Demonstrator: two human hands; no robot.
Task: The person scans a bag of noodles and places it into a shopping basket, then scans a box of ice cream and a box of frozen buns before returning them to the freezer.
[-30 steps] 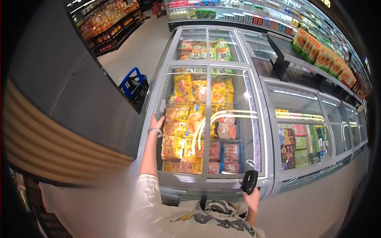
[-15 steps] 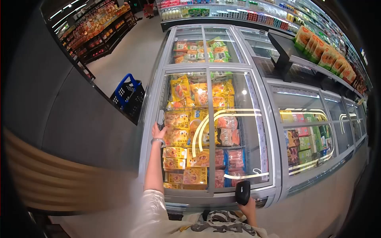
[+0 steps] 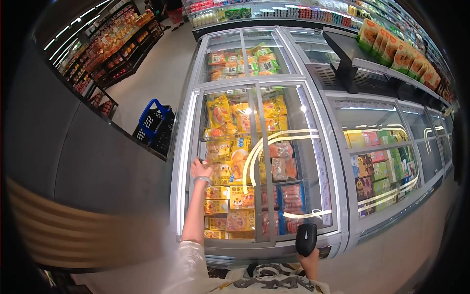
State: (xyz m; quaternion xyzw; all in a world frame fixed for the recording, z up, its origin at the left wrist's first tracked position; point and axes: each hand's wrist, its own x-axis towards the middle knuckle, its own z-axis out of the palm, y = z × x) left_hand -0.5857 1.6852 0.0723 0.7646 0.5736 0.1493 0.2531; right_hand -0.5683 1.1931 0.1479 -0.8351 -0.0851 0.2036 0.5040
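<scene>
My left hand (image 3: 201,170) is closed at the left edge of a chest freezer's sliding glass lid (image 3: 230,93), fingers curled at the lid's frame; the exact grip is partly hidden. Under the glass lie yellow frozen-food bags (image 3: 219,110), yellow boxes (image 3: 241,220) and red-and-blue packs (image 3: 292,196). Down by the freezer's front rim (image 3: 279,247), my right hand (image 3: 308,262) grips a black handheld scanner (image 3: 306,239), its rounded head pointing up. Most of the fingers on it are hidden.
A black shopping basket (image 3: 159,130) with a blue handle stands left of the freezer. A dark pillar (image 3: 93,157) rises nearer on the left. More freezers (image 3: 382,166) line the right, below a shelf of upright packets (image 3: 396,51). Stocked shelves (image 3: 293,12) run along the back.
My left hand has moved slightly right, and the left glass lid has slid right with it, so the middle bars now stand apart. The scanner has shifted slightly right in view.
</scene>
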